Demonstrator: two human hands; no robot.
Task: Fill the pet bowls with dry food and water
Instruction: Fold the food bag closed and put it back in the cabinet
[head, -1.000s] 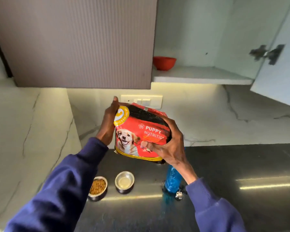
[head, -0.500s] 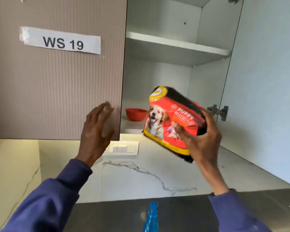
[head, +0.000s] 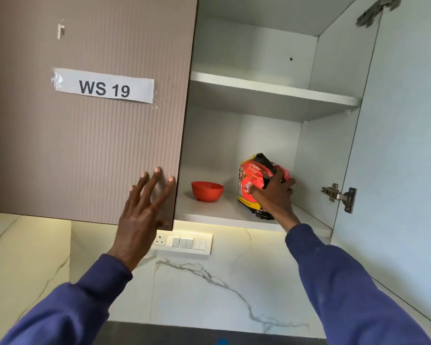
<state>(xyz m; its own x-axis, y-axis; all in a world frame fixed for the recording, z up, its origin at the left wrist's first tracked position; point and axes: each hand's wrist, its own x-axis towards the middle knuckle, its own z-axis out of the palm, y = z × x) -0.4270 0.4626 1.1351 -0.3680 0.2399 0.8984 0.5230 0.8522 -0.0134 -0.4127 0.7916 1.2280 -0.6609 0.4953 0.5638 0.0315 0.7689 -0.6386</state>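
Observation:
A red and black bag of puppy food (head: pixel 253 180) stands on the lower shelf (head: pixel 217 215) of the open wall cabinet, near its right side. My right hand (head: pixel 274 195) is wrapped around the bag's right side. My left hand (head: pixel 144 207) is flat against the closed brown cabinet door (head: pixel 85 135), fingers spread, near its lower right corner. The pet bowls are out of view below the frame.
A red bowl (head: pixel 207 191) sits on the same shelf, left of the bag. The upper shelf (head: pixel 271 89) holds nothing visible. The open white door (head: pixel 396 145) with a hinge (head: pixel 339 196) hangs at the right. A switch panel (head: pixel 184 242) is on the marble wall.
My view has tilted up from the counter to the cabinet. My right hand carried the bag up and into the lower shelf. My left hand let go of it and pressed on the closed door.

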